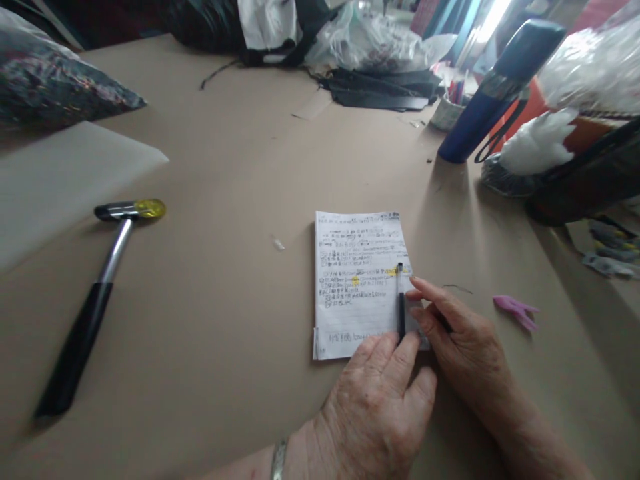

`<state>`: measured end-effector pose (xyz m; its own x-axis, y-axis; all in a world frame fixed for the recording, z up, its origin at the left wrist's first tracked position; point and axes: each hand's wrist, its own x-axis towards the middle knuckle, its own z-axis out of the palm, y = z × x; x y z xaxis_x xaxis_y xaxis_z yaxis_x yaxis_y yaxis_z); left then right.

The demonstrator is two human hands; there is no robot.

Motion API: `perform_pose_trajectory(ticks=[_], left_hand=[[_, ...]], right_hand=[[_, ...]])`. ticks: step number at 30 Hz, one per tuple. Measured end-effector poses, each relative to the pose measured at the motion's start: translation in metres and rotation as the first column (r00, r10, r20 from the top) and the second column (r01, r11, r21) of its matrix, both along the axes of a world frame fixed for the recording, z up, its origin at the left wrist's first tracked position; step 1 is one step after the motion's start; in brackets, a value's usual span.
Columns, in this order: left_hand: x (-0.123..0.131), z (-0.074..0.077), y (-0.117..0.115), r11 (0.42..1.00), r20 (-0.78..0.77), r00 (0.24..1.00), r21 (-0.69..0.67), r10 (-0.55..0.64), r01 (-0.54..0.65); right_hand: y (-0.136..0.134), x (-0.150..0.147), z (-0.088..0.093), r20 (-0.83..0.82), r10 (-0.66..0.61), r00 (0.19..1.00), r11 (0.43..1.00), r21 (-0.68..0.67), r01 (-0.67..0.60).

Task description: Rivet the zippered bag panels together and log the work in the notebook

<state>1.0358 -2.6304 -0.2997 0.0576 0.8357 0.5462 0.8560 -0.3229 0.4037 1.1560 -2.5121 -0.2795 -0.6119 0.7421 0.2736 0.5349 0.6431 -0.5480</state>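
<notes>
A small notepad [350,317] covered in handwriting, with yellow highlighted spots, lies flat on the table. Along its right side rests a slim black pen [401,300]. My left hand [383,393] lies over the pad's bottom edge, fingers spread on the paper, fingertips at the pen's lower end. At the pad's right edge is my right hand [460,340], its index finger stretched toward the pen and the other fingers bent; it appears to hold nothing. A pink clothespin-like clip [517,312] lies to the right of that hand.
A hammer [103,287] with a black grip and yellow face lies at left, beside a white sheet [70,180]. A blue bottle [495,100], a pen cup [449,112] and a dark cylinder [590,173] stand at right. Plastic bags [375,37] and black material [380,90] fill the back.
</notes>
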Motion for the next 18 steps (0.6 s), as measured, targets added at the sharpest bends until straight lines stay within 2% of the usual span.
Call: perform_pose_trajectory(ticks=[5, 9, 14, 18], left_hand=[[0.0002, -0.0024, -0.0002, 0.999, -0.04, 0.999, -0.027, -0.02, 0.019], [-0.0026, -0.0026, 0.0003, 1.0, -0.066, 0.997, 0.002, -0.03, 0.03], [-0.0067, 0.0022, 0.0044, 0.999, -0.048, 0.999, 0.044, 0.025, -0.023], [-0.0073, 0.0032, 0.0044, 0.999, -0.043, 0.999, 0.025, 0.021, -0.02]], right_hand=[[-0.0016, -0.0009, 0.0024, 0.025, 0.07, 0.997, 0.998, -0.004, -0.07], [-0.0025, -0.0001, 0.0033, 0.042, 0.128, 0.991, 0.992, -0.026, -0.127], [-0.0039, 0.0008, 0.0017, 0.022, 0.103, 0.994, 0.994, -0.035, -0.102], [-0.0073, -0.0005, 0.0027, -0.006, 0.021, 1.0, 0.999, 0.027, -0.021]])
